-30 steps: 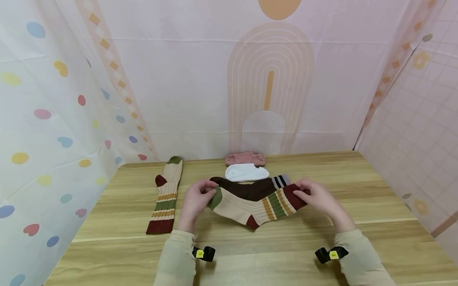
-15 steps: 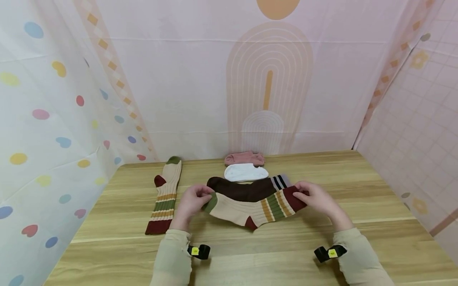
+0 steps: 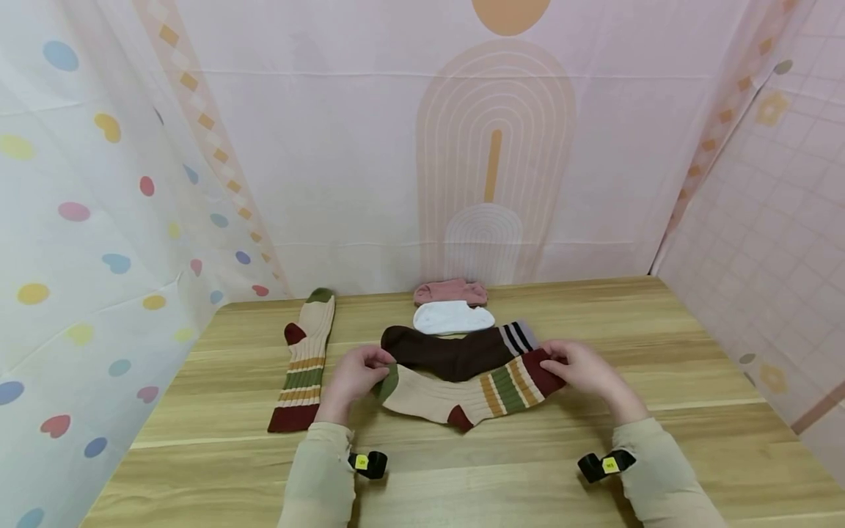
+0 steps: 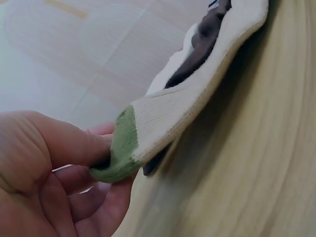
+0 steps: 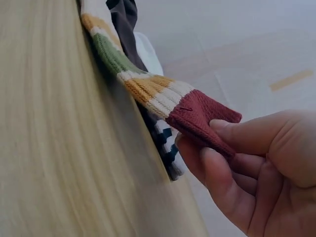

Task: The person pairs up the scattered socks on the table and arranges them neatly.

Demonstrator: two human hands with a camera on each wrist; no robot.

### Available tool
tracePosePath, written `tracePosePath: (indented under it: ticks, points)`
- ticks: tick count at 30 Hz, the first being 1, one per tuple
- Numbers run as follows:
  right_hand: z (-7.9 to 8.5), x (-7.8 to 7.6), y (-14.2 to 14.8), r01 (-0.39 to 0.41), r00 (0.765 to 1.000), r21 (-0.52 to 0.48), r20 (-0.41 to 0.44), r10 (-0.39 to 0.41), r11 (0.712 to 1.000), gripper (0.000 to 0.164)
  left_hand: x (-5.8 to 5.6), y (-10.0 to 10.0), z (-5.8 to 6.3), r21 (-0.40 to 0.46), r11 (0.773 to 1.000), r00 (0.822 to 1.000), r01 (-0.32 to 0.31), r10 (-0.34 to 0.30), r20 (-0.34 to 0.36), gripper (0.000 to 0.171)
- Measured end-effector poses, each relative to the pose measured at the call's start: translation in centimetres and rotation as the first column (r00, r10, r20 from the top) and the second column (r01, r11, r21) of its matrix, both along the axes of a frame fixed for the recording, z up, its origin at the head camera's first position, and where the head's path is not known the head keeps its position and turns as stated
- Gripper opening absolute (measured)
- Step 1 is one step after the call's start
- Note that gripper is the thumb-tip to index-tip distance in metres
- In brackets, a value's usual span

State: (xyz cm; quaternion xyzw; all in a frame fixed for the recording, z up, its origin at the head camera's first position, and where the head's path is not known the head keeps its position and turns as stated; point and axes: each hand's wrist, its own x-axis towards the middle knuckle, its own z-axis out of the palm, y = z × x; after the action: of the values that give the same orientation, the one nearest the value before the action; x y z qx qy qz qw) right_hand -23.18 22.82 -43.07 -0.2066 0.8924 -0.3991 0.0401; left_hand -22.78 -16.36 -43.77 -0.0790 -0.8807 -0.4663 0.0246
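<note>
A cream sock [image 3: 429, 394] with orange and green stripes stretches between my two hands, its dark red heel toward me. My left hand [image 3: 355, 375] pinches its green toe [image 4: 124, 143] between thumb and fingers. At the other end my right hand [image 3: 581, 370] pinches the dark red cuff [image 5: 202, 118]; in the right wrist view the cuff is raised off the wood. Just behind it lies a dark brown sock [image 3: 449, 356] with a grey, black-striped cuff. A matching striped sock [image 3: 306, 367] lies flat at the left.
Behind the brown sock lie a white ankle sock [image 3: 453, 317] and a pink ankle sock [image 3: 451, 292], near the back edge of the wooden table [image 3: 475, 491]. Patterned curtains [image 3: 343, 161] hang behind and along both sides.
Both hands have lowered the striped sock and drawn it slightly toward me, so more of the brown sock shows. My left hand has also shifted a little left.
</note>
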Motion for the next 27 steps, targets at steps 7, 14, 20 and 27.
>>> tracePosePath:
  ticks: [7,14,20,27]
  points:
    - [-0.24,0.11,-0.02,0.048,0.998,-0.013,0.043,-0.047,0.999,0.012,-0.24,0.14,-0.65,-0.112,0.992,0.998,-0.057,0.057,0.004,0.011]
    - [-0.53,0.08,-0.08,0.064,0.998,0.031,-0.025,-0.063,0.997,0.019,-0.23,0.15,-0.72,-0.187,0.980,0.998,-0.065,0.063,-0.019,0.010]
    - [-0.35,-0.12,0.06,0.086,0.992,0.078,-0.099,-0.078,0.993,0.024,-0.11,-0.10,-0.41,-0.195,0.973,0.992,-0.123,0.121,-0.023,0.009]
    - [0.10,0.03,0.29,0.118,0.988,0.073,-0.112,-0.110,0.990,0.023,0.20,-0.24,-0.04,-0.210,0.967,0.989,-0.144,0.138,-0.045,0.010]
